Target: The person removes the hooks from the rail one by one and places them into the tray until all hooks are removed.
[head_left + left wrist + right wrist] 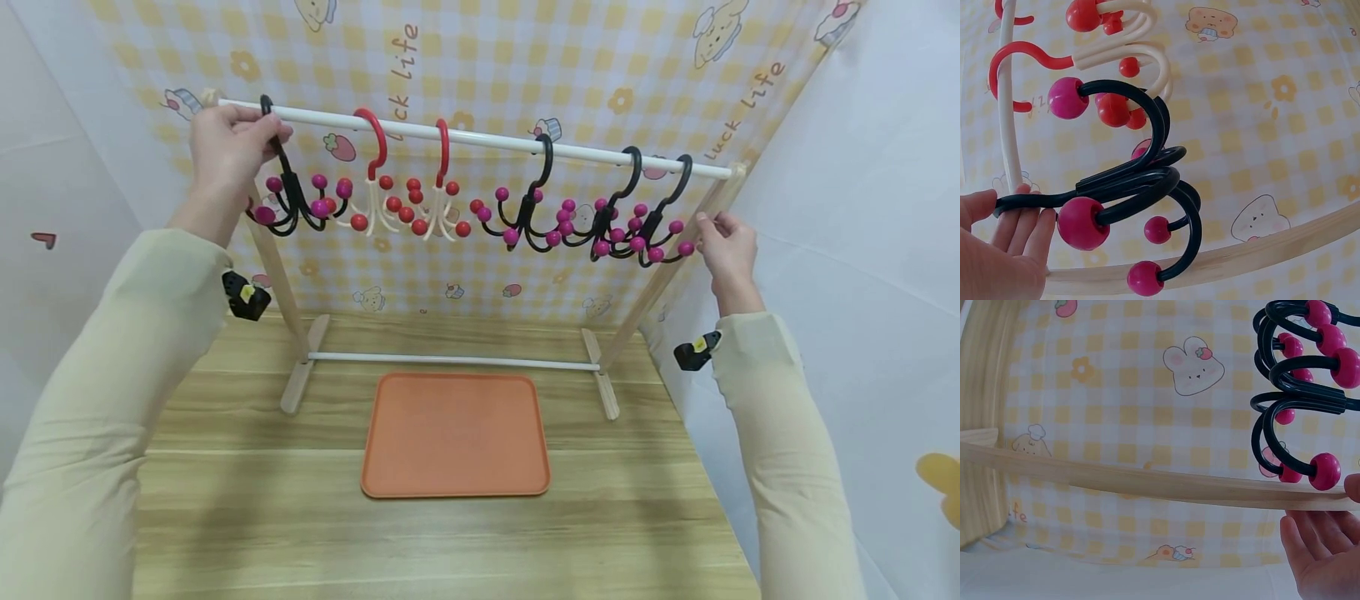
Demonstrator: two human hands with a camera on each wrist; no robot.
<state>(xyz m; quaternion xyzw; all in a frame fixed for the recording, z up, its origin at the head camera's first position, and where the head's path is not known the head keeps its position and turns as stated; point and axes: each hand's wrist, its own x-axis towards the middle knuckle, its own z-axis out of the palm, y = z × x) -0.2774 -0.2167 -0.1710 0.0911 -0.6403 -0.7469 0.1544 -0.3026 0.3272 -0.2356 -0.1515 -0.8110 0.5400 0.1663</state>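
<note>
My left hand (225,154) pinches the hook of a black hanger (294,196) between thumb and fingers at the left end of the white rod (487,139). This hanger has several curved prongs tipped with magenta balls; in the left wrist view its hook (1035,200) lies across my fingers (1022,228). At the other end, my right hand (729,254) holds the right wooden post (663,279) of the rack below the rod. The right wrist view has the thumb on one side of that post (1210,490) and the fingers on the other.
Two cream hangers with red hooks and red balls, a left one (372,200) and a right one (440,196), hang mid-rod. Three black hangers (527,212) hang to the right. An orange tray (457,437) lies on the wooden table (450,550), before the lower bar (450,360).
</note>
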